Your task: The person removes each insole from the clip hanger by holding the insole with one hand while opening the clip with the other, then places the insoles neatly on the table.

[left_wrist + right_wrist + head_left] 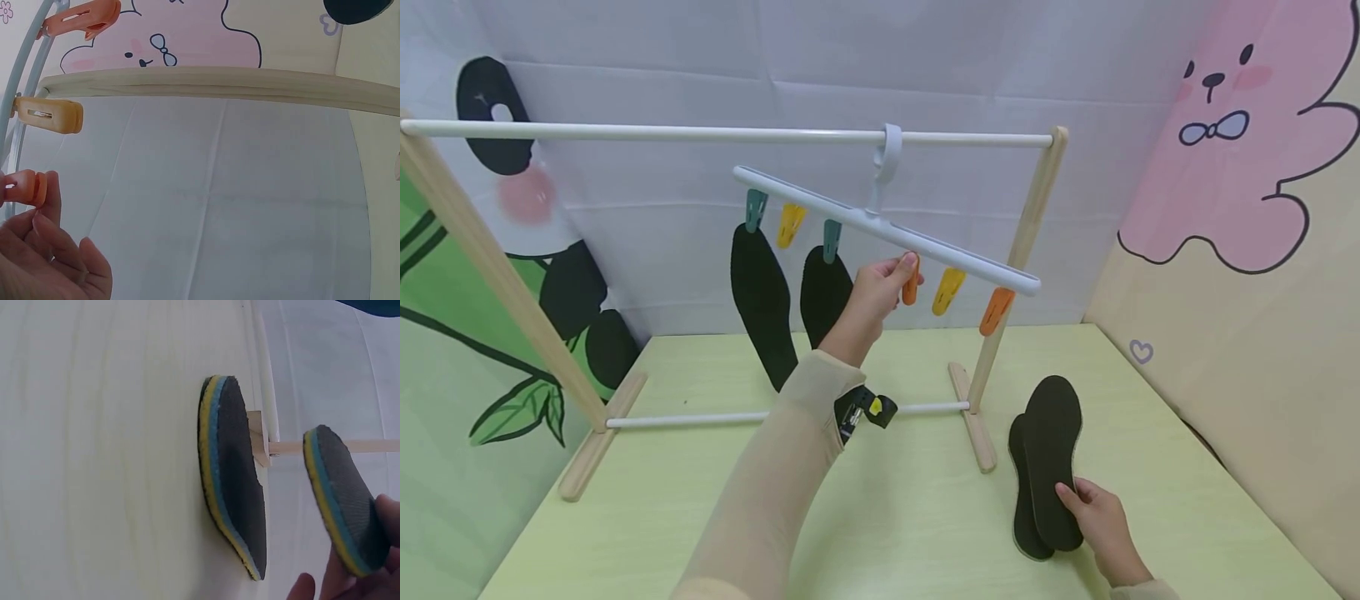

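My left hand (872, 300) pinches an orange clothes clip (911, 282) under the white clip hanger (940, 247), just right of its middle. The hanger hooks over the rack's top bar and slopes down to the right. Two black insoles, a left one (760, 292) and a right one (822, 292), hang from teal clips on its left half. Low on the right, my right hand (1101, 525) grips the heel end of another black insole (1054, 450), whose yellow and blue layered edge shows in the right wrist view. Beneath it, a matching insole (234, 475) lies on the table.
A rack with a white top bar (625, 131) and wooden side posts (1026, 225) stands on the table (925, 517). Yellow clips (949, 292) and another orange clip (997, 311) hang from the bar. Fabric walls with cartoon prints surround the table.
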Motion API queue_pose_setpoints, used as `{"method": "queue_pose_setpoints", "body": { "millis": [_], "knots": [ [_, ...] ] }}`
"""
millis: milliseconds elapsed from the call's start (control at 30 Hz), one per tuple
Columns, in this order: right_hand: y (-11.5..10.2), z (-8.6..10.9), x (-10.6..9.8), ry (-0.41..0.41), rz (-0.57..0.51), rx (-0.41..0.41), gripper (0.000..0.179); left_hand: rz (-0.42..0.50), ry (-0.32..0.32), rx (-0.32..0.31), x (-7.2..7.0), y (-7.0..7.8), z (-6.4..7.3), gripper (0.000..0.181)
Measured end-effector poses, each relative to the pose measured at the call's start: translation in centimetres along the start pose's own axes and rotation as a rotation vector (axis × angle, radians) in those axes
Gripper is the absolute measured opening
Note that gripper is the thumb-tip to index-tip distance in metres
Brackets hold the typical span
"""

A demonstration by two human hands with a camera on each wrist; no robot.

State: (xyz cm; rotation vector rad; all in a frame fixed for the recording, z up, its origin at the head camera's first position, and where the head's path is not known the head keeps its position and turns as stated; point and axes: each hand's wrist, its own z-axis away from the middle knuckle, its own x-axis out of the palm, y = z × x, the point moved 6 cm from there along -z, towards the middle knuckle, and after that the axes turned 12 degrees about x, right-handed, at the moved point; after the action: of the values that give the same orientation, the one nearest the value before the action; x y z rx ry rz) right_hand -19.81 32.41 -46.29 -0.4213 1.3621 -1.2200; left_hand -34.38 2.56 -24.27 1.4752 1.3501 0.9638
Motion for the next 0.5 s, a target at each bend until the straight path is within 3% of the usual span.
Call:
{"method": "queue_pose_setpoints", "body": {
  "millis": [500],
  "knots": [
    [0.63,-0.26,-0.05,-0.018,0.013,0.007,0.038,0.001,0.003,-0.001,-0.12,0.14,0.00,0.039]
  ]
}}
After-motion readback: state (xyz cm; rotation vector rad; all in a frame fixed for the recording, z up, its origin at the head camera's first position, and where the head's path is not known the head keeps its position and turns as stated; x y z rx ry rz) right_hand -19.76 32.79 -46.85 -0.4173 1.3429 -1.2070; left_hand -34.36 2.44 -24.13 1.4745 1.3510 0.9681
